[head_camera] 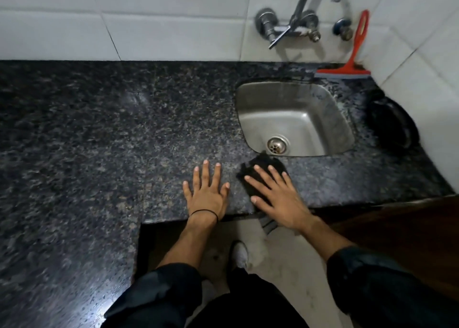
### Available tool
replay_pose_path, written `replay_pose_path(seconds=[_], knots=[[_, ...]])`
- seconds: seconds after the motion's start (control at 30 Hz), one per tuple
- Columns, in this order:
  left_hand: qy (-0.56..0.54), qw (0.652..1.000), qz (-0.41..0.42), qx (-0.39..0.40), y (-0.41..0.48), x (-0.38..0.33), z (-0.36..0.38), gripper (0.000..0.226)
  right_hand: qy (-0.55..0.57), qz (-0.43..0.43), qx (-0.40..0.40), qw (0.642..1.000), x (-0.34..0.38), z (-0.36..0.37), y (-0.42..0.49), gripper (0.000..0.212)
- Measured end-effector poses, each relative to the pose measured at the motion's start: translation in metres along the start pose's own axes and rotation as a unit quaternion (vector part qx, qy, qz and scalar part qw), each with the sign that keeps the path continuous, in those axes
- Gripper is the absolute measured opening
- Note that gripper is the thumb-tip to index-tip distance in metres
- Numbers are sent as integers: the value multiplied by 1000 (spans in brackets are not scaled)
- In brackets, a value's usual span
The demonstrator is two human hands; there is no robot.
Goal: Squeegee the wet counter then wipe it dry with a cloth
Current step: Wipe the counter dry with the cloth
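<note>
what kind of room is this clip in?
Likely a home kitchen: a dark granite counter with an inset steel sink, and a wall tap on white tiles.

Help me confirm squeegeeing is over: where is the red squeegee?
Head view, far right: the red squeegee stands on the counter behind the sink, its handle leaning against the tiled wall right of the tap.

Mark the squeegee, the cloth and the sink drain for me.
squeegee (355,50): head view, on the red handle.
cloth (264,160): head view, on the bare black corner nearest the sink.
sink drain (278,145): head view, on the metal strainer.
</note>
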State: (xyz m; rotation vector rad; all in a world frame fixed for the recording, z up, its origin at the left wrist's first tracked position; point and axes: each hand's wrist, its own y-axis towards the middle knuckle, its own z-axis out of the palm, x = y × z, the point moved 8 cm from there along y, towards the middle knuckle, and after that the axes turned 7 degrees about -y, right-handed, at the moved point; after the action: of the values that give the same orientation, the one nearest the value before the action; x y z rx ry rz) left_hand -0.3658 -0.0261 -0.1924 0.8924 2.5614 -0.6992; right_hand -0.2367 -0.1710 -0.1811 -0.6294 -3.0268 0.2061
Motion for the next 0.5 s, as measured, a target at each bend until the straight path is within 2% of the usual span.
replay_pose_path(seconds=[0.1,0.17,0.33,0.43,0.5], knots=[[-3,1000,-1,11,-3,-1,-3,59,49,139,5,989,-49,-2,-1,62],[-3,1000,2,15,-3,-2,-4,60,55,169,20,984,-51,1,-1,63],[3,1000,25,1,-6,-4,-11,61,136,122,55,982,-53,-20,-1,65],[10,999,32,-14,-7,-7,-13,62,68,45,97,992,-59,-27,-14,79],[11,999,32,-26,-6,-12,-15,63,69,15,146,987,-59,-20,-23,83]])
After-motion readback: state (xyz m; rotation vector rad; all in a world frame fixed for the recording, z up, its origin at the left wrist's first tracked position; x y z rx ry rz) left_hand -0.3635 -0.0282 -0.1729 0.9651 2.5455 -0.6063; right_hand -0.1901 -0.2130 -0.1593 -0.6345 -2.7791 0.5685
